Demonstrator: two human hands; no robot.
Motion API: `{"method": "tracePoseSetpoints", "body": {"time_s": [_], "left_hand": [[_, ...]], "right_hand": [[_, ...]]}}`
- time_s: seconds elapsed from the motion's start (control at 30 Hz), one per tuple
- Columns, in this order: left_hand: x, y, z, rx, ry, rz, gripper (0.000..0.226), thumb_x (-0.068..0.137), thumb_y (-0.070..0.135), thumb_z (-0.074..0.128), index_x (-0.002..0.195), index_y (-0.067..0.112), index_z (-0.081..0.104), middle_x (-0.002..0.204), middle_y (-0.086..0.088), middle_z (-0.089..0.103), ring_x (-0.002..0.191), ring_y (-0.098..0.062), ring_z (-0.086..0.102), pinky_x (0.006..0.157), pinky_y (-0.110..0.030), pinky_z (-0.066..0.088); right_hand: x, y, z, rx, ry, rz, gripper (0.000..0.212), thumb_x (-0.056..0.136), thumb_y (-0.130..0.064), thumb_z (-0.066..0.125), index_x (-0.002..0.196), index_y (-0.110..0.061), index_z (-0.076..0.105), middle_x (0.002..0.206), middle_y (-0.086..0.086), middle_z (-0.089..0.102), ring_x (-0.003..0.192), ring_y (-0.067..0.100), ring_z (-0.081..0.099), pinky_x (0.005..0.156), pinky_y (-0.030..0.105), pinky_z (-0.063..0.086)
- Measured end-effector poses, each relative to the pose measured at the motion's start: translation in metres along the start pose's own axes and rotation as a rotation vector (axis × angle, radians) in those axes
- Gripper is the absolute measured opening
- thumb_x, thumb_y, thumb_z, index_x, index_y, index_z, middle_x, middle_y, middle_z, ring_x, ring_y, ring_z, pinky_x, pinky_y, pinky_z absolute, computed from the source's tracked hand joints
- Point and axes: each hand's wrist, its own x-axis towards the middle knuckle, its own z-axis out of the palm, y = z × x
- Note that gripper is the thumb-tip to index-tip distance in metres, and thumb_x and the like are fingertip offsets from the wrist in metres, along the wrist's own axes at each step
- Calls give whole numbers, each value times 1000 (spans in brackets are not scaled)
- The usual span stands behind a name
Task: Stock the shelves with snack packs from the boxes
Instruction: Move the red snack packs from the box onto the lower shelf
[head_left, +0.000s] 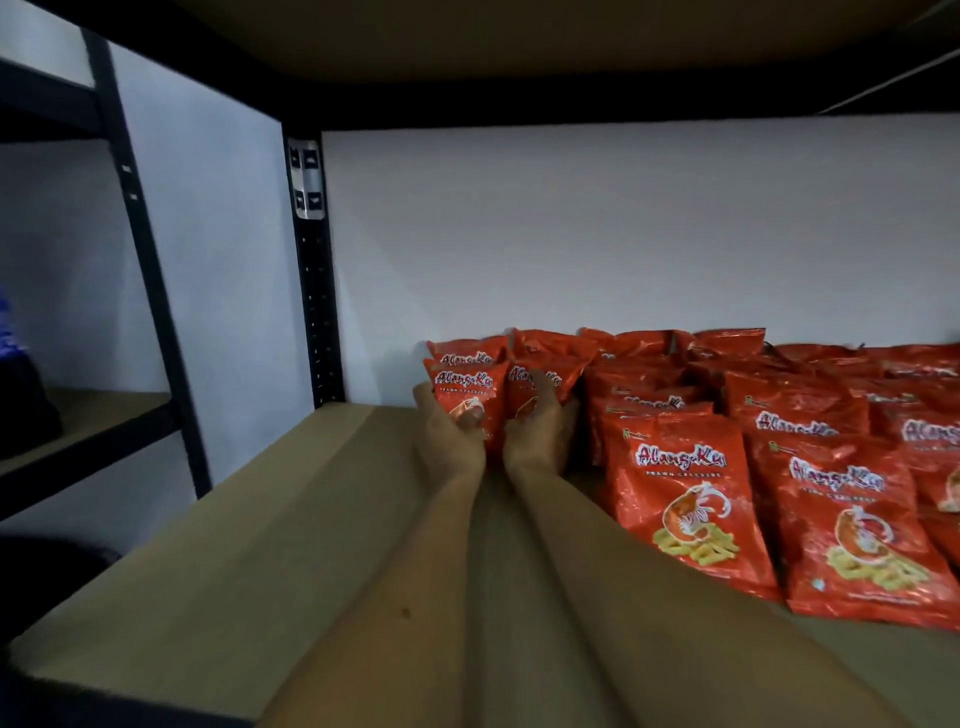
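Both my arms reach deep into the shelf. My left hand (448, 435) grips a red prawn cracker pack (466, 391) standing near the back wall, thumb across its front. My right hand (540, 431) grips a second red pack (540, 379) just to the right of it. More red packs stand directly behind these two. A large group of the same red snack packs (769, 467) fills the right part of the brown shelf board (249, 561), standing in rows.
The white back wall (571, 234) closes the shelf behind the packs. A black metal upright (314, 270) stands at the back left. The upper shelf board (519, 52) hangs low overhead. A neighbouring rack (83, 426) with a dark object sits at left.
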Motion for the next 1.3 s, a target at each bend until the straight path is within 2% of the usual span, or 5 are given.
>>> {"method": "tracePoseSetpoints", "body": {"time_s": [0.43, 0.63, 0.83, 1.0, 1.3], "left_hand": [[42, -22, 44, 94, -75, 5, 54, 89, 37, 62, 131, 20, 33, 124, -10, 61, 110, -36, 59, 100, -51, 43], [46, -35, 31, 47, -4, -67, 83, 73, 55, 59, 140, 17, 27, 126, -13, 58, 117, -36, 55, 100, -51, 43], [25, -24, 23, 57, -45, -92, 58, 78, 36, 58, 129, 14, 40, 122, -13, 60, 113, -37, 57, 99, -49, 45], [-8, 5, -20, 129, -139, -104, 46, 83, 2, 53, 128, 12, 51, 125, -13, 60, 117, -31, 54, 97, -32, 40], [-112, 50, -67, 725, -425, 73, 40, 88, 25, 50, 125, 11, 55, 127, -16, 58, 113, -36, 54, 93, -40, 44]], "right_hand": [[31, 32, 27, -202, 10, -28, 63, 96, -23, 49, 148, -47, 26, 154, 16, 18, 144, 42, 20, 116, 54, 24], [8, 28, 32, -188, -154, 0, 72, 90, -11, 48, 149, -45, 25, 156, 24, 7, 145, 45, 13, 118, 54, 19], [-6, 9, -4, -190, -302, -21, 53, 86, -3, 52, 136, -21, 53, 129, 16, 57, 118, 34, 55, 100, 35, 44], [-27, -9, -35, -286, -462, -119, 41, 81, -1, 54, 118, -11, 69, 121, 11, 67, 117, 26, 59, 103, 29, 43], [-82, -7, -146, -427, -634, -433, 38, 84, -3, 50, 111, -15, 73, 113, 10, 71, 108, 30, 63, 95, 34, 48]]}}
